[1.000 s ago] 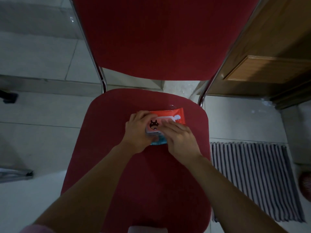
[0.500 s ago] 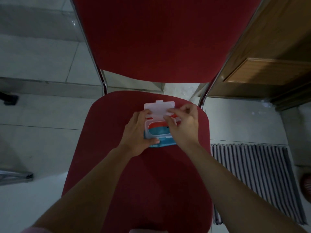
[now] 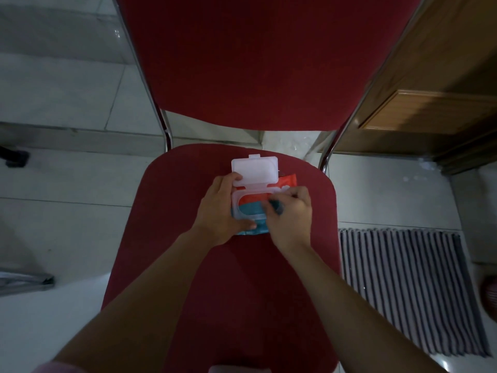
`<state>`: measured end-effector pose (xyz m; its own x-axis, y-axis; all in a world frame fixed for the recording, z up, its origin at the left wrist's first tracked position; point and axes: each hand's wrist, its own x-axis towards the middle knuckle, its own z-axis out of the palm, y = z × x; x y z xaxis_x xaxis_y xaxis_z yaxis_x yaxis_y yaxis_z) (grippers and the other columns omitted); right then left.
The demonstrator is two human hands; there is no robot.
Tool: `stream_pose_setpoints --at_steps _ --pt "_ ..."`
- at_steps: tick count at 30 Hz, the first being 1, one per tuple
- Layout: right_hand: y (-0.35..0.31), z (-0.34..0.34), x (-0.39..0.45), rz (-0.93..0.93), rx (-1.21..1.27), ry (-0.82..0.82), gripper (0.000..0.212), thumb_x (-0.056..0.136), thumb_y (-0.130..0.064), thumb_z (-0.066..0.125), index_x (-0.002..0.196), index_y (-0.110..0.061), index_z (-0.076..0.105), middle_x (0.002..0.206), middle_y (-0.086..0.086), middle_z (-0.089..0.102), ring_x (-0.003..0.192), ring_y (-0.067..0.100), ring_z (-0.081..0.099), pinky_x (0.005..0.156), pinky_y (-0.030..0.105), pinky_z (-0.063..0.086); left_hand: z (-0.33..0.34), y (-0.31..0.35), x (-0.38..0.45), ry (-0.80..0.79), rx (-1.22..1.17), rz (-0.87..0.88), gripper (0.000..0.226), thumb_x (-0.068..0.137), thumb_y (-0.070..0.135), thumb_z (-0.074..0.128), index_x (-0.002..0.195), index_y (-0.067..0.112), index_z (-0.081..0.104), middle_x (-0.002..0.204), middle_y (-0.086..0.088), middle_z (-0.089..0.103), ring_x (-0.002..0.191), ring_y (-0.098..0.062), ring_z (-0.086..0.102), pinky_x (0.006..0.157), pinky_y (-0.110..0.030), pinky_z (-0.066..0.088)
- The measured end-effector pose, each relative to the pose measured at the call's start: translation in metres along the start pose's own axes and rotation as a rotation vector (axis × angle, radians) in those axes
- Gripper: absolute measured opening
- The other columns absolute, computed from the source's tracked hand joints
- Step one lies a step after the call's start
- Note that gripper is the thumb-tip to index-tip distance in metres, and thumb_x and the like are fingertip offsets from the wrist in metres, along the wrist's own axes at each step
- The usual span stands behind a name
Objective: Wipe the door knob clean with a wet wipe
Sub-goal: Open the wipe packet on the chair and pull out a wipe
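An orange and blue wet wipe pack (image 3: 287, 181) lies on the red chair seat (image 3: 242, 292). Its clear plastic lid (image 3: 255, 169) stands flipped open toward the backrest. My left hand (image 3: 217, 211) grips the pack's left side, thumb along the near edge and a fingertip on the lid hinge. My right hand (image 3: 291, 216) is over the pack's right half, its fingertips pinched on a small blue flap (image 3: 277, 207) at the opening. No loose wipe shows. The door knob is out of view.
The chair's red backrest (image 3: 255, 63) rises behind the seat on chrome tubes. A brown wooden door (image 3: 443, 76) stands at the right, with a striped mat (image 3: 403, 286) on the tiled floor in front of it.
The lid was shut a second ago; my right hand flipped it open, then came down onto the opening and pinched the blue flap. My left hand stayed on the pack.
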<state>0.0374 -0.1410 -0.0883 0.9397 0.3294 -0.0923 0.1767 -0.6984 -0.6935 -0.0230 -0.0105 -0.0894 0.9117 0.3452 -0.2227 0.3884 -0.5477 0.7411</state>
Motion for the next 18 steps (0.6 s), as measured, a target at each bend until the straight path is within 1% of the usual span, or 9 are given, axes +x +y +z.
stream_pose_setpoints --at_steps 3,6,7,9,11,13,16,17,18 --pt "-0.006 -0.002 0.005 0.178 0.129 -0.023 0.008 0.074 -0.006 0.071 0.081 -0.009 0.069 0.099 0.001 0.046 0.108 0.021 0.049 0.084 0.02 0.039 -0.002 0.004 0.0 -0.036 0.014 -0.015 0.079 0.053 0.032 0.085 0.121 0.018 0.047 0.121 -0.006 0.042 0.11 -0.022 0.047 0.094 -0.046 0.046" --pt "-0.007 0.003 0.007 0.227 0.183 -0.03 0.003 0.07 -0.013 0.073 0.072 -0.013 0.071 0.105 0.009 0.057 0.11 0.024 0.047 0.092 0.032 0.043 0.001 0.009 -0.003 -0.01 0.015 -0.036 0.049 0.06 0.035 0.079 0.1 0.015 0.06 0.119 -0.006 0.044 0.11 -0.022 0.048 0.094 -0.045 0.045" --pt "-0.008 0.005 0.008 0.241 0.178 -0.044 0.004 0.07 -0.018 0.074 0.07 -0.016 0.071 0.107 0.01 0.058 0.111 0.024 0.046 0.091 0.031 0.04 0.004 0.011 -0.004 0.019 0.014 -0.052 0.043 0.061 0.034 0.078 0.095 0.012 0.063 0.119 -0.007 0.045 0.109 -0.022 0.049 0.093 -0.044 0.046" --pt "-0.009 0.01 0.008 0.266 0.148 -0.079 0.007 0.068 -0.029 0.073 0.066 -0.023 0.07 0.108 0.008 0.061 0.111 0.023 0.044 0.084 0.019 0.029 0.01 0.014 -0.004 0.086 0.037 -0.091 0.034 0.065 0.029 0.075 0.088 0.007 0.065 0.12 -0.008 0.048 0.106 -0.023 0.052 0.088 -0.041 0.047" --pt "-0.011 0.011 0.008 0.285 0.17 -0.082 0.009 0.068 -0.033 0.07 0.065 -0.024 0.068 0.105 0.006 0.063 0.109 0.024 0.045 0.082 0.016 0.026 0.015 0.016 -0.002 0.146 0.061 -0.118 0.025 0.068 0.023 0.072 0.085 0.006 0.065 0.119 -0.007 0.05 0.103 -0.022 0.054 0.083 -0.036 0.046" --pt "-0.012 0.009 0.008 0.305 0.217 -0.112 0.013 0.069 -0.035 0.066 0.067 -0.023 0.069 0.104 0.004 0.063 0.108 0.023 0.043 0.087 0.028 0.029 0.017 0.017 -0.002 0.176 0.073 -0.115 0.022 0.071 0.021 0.069 0.088 0.008 0.066 0.119 -0.006 0.051 0.102 -0.021 0.055 0.08 -0.032 0.044" --pt "-0.01 0.006 0.01 0.255 0.217 -0.147 0.022 0.07 -0.042 0.055 0.072 -0.024 0.068 0.102 0.003 0.065 0.105 0.029 0.05 0.089 0.036 0.03 0.015 0.015 -0.004 0.188 0.054 -0.104 0.018 0.081 0.023 0.063 0.091 0.009 0.066 0.117 -0.003 0.053 0.096 -0.012 0.054 0.077 -0.023 0.038" --pt "-0.008 0.005 0.01 0.226 0.208 -0.142 0.017 0.073 -0.039 0.054 0.074 -0.027 0.066 0.101 0.004 0.066 0.103 0.03 0.053 0.091 0.038 0.035 0.013 0.014 -0.005 0.192 0.04 -0.097 0.017 0.083 0.023 0.062 0.089 0.008 0.066 0.116 -0.003 0.054 0.091 -0.009 0.052 0.074 -0.017 0.034" --pt "-0.005 0.003 0.01 0.191 0.181 -0.146 0.012 0.076 -0.033 0.056 0.078 -0.029 0.067 0.102 0.003 0.066 0.103 0.03 0.054 0.093 0.033 0.036 0.011 0.013 -0.005 0.201 0.024 -0.086 0.016 0.083 0.022 0.062 0.087 0.007 0.066 0.114 -0.003 0.056 0.087 -0.007 0.051 0.07 -0.011 0.032"
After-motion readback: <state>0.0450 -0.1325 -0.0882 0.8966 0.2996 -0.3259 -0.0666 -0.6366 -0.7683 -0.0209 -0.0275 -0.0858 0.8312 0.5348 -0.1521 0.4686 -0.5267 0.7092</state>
